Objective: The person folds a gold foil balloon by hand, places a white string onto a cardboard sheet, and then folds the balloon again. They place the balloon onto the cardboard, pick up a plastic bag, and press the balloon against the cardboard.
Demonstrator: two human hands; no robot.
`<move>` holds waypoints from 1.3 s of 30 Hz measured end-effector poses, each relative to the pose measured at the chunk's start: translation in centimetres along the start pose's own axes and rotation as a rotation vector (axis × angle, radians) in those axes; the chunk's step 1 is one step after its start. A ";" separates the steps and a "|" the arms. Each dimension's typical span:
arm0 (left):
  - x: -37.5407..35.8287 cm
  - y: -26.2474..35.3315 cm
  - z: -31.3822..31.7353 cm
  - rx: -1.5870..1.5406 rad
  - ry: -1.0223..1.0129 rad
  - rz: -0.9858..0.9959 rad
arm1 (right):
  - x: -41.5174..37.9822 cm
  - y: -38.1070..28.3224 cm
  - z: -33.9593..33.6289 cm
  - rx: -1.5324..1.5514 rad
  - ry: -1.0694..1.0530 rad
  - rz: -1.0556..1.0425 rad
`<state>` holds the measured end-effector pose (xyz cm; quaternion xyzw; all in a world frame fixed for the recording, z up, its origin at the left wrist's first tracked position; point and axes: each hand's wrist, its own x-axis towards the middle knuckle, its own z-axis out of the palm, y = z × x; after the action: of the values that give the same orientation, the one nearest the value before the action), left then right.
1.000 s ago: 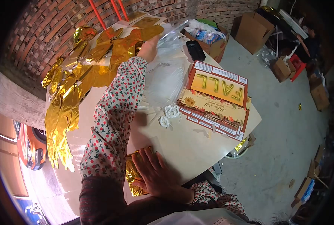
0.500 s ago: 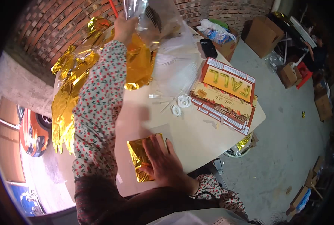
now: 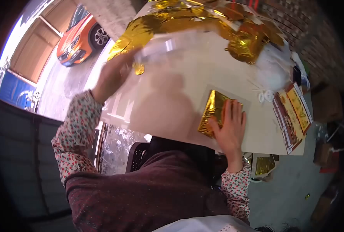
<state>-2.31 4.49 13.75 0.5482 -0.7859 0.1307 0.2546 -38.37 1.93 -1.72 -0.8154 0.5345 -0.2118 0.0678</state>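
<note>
My right hand (image 3: 231, 125) lies flat, fingers stretched out, on a folded gold foil packet (image 3: 213, 106) near the table's front edge. A clear plastic sheet, partly visible, lies under the packet. At the table's left side my left hand (image 3: 116, 73) is smeared by motion; a blurred clear plastic bag (image 3: 166, 47) trails from it to the right. A small round gold piece (image 3: 139, 69) is beside that hand. Crumpled gold foil (image 3: 141, 29) spreads along the far side, with more gold foil (image 3: 243, 44) toward the back right.
Printed "FALL" header cards (image 3: 293, 118) lie at the table's right end, near white string (image 3: 265, 95) and a stack of clear bags (image 3: 272, 67). A bin with a gold packet (image 3: 264, 165) stands below the edge. Cardboard boxes (image 3: 326, 102) are at right; an orange car (image 3: 81, 42) is outside.
My view has turned left. My left hand has swung from the far side of the table to its left side with the clear plastic. My right hand stays flat on the foil packet.
</note>
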 end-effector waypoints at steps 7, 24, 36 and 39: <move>-13.8 -5.1 1.4 -0.052 -0.476 0.327 | -0.1 -0.4 0.1 -0.072 -0.042 0.019; -20.0 -4.6 1.3 -0.028 -0.450 -0.354 | -0.1 -0.6 0.2 -0.105 -0.094 0.034; -11.6 -6.0 8.9 0.085 -0.388 -0.417 | 0.0 -0.8 0.2 -0.103 -0.098 0.051; -9.9 -4.5 10.7 -0.088 -0.199 -0.432 | 0.0 -0.6 0.3 -0.112 -0.099 0.055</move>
<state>1.77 5.59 -0.90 0.7019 -0.6767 -0.0158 0.2217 -37.70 2.13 -1.76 -0.8125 0.5636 -0.1391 0.0543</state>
